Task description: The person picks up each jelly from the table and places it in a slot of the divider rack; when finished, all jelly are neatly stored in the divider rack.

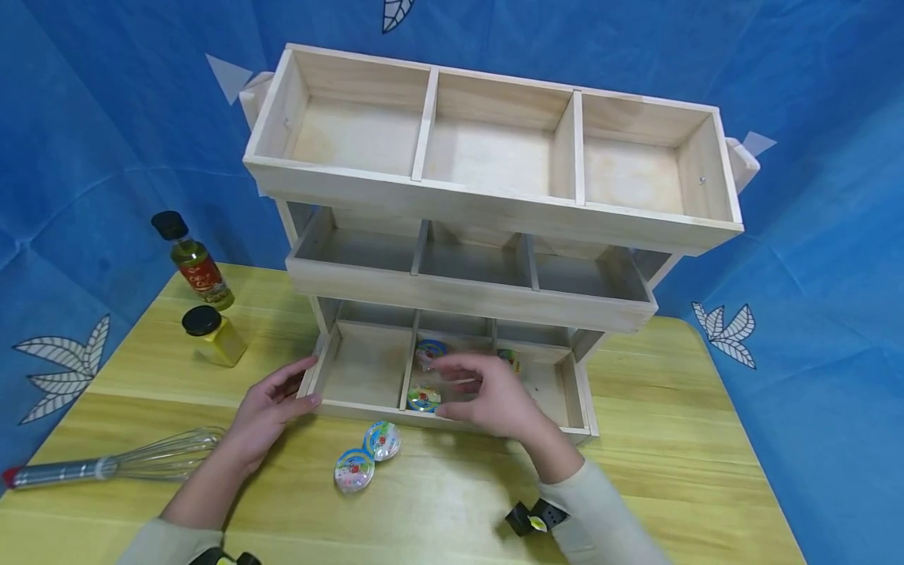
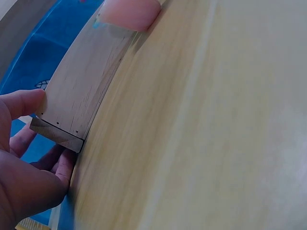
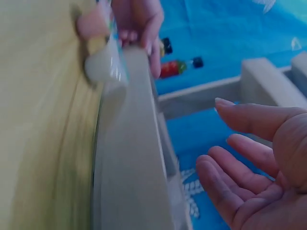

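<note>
Beside right hand point(image 1: 487, 395), illegibly labelled cup point(image 1: 423, 399)

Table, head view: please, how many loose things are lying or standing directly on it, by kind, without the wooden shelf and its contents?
Small cups: 2
Oil bottle: 1
Yellow jar: 1
Whisk: 1
Total: 5

We find a yellow wood-grain table point(image 1: 671, 439) bearing a three-tier wooden rack point(image 1: 469, 297). Directly before it we note two sealed jelly cups point(image 1: 355, 471), touching. At left we record an upright olive oil bottle point(image 1: 198, 267), a black-capped yellow jar point(image 1: 223, 342) and a wire whisk point(image 1: 92, 469).
</note>
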`<state>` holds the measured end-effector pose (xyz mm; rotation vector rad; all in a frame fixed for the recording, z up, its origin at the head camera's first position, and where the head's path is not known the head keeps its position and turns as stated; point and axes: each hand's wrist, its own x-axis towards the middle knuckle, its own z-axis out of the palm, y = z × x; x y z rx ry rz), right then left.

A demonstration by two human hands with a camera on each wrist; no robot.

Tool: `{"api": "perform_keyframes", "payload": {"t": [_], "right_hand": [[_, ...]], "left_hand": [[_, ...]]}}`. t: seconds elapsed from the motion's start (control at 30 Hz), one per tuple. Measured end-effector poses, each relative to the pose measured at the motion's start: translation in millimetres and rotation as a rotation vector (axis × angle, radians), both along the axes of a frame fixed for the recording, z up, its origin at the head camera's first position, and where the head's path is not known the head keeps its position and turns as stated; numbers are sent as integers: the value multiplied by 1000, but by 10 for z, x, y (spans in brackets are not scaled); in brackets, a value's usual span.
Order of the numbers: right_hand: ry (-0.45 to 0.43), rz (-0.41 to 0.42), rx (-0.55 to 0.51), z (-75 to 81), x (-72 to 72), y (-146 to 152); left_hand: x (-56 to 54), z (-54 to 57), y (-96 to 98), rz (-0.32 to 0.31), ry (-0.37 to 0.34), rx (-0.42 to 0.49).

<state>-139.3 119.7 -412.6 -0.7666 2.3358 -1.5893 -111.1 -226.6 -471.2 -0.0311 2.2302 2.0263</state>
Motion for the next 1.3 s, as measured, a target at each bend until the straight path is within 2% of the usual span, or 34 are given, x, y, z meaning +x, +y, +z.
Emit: {"api": "perform_keyframes", "payload": {"t": [0.23, 0.5, 0.63, 0.8, 0.93, 1.3], "right_hand": [[-26, 39, -86, -6, 352, -86], [-133, 58, -90, -264, 641, -246], [-135, 67, -66, -366, 747, -366], [-156, 68, -91, -442, 836, -530], [-139, 40, -84, -487, 875, -646], [40, -31, 11, -569, 903, -828]], "left_hand": [[-2, 15, -4, -5, -6, -2], [-7, 35, -8, -5, -11, -3], [-3, 32, -7, 0, -9, -3], [2, 29, 1, 2, -3, 3], [7, 24, 4, 2, -5, 6], [0, 6, 10, -1, 4, 7]]}}
